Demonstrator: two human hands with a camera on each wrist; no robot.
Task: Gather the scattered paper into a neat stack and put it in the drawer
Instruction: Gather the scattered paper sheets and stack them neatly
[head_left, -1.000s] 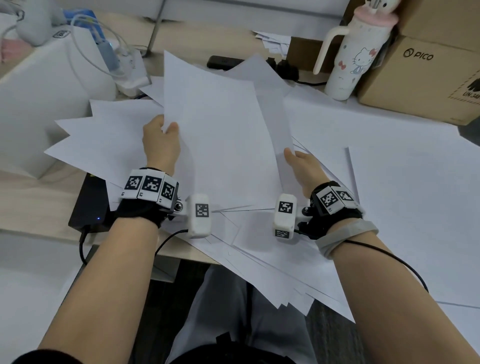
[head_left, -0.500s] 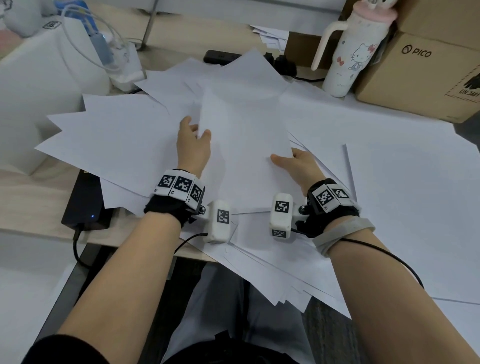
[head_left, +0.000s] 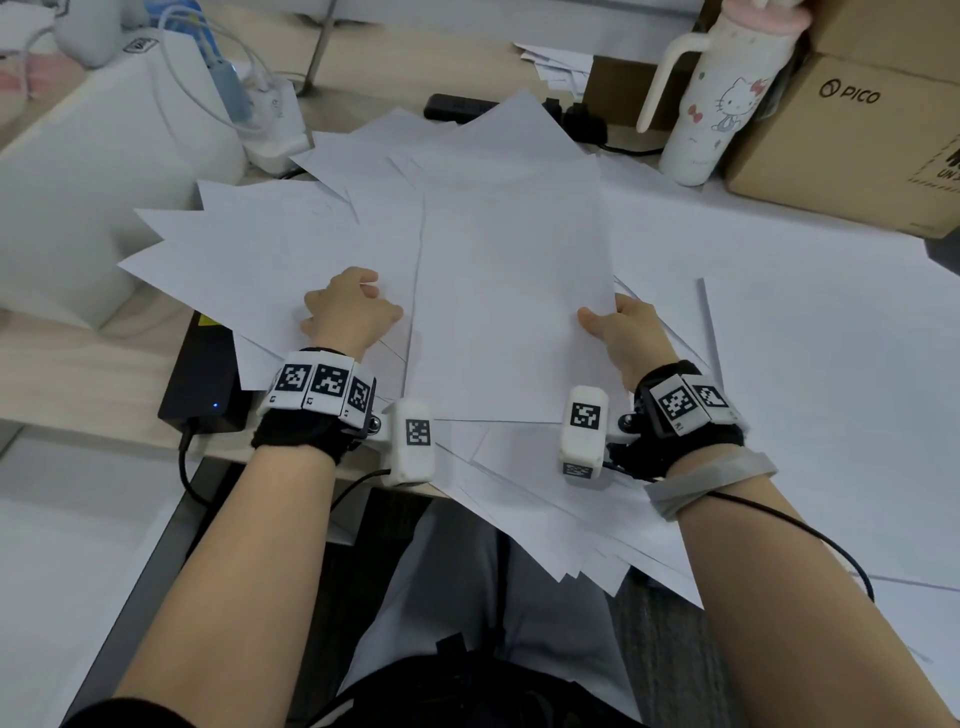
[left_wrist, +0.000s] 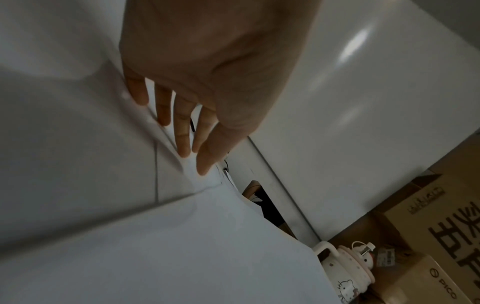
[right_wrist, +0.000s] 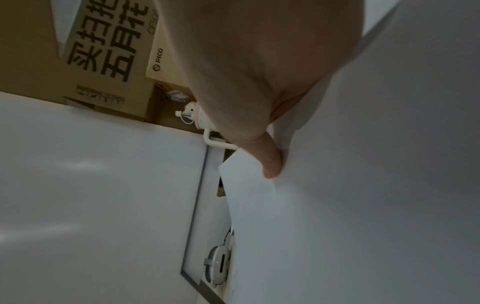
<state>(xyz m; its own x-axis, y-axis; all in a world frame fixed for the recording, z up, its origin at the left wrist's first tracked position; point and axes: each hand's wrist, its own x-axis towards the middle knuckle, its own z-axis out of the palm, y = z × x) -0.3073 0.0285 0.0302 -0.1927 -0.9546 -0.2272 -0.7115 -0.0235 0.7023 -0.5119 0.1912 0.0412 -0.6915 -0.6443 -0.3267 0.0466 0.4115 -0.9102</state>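
Several white sheets of paper (head_left: 249, 260) lie fanned out over the desk. One top sheet (head_left: 509, 312) lies flat in the middle of the pile. My right hand (head_left: 628, 332) pinches its right edge, and the thumb (right_wrist: 270, 162) presses on top of the sheet (right_wrist: 363, 205). The other fingers are hidden below the sheet. My left hand (head_left: 353, 312) rests on the papers just left of that sheet. Its fingers (left_wrist: 182, 127) are straight, with the tips touching paper (left_wrist: 78, 164). No drawer is in view.
A white tumbler with a handle (head_left: 722, 93) and a cardboard box (head_left: 857, 130) stand at the back right. A large white box (head_left: 93, 182) and a charger with cables (head_left: 270, 119) are at the left. A black device (head_left: 202, 384) sits at the desk's front edge, where papers (head_left: 571, 545) overhang.
The sheet held tilted up between both hands now lies flat on the pile. My left hand has let go of its left edge and rests on the papers beside it. The right hand kept its hold.
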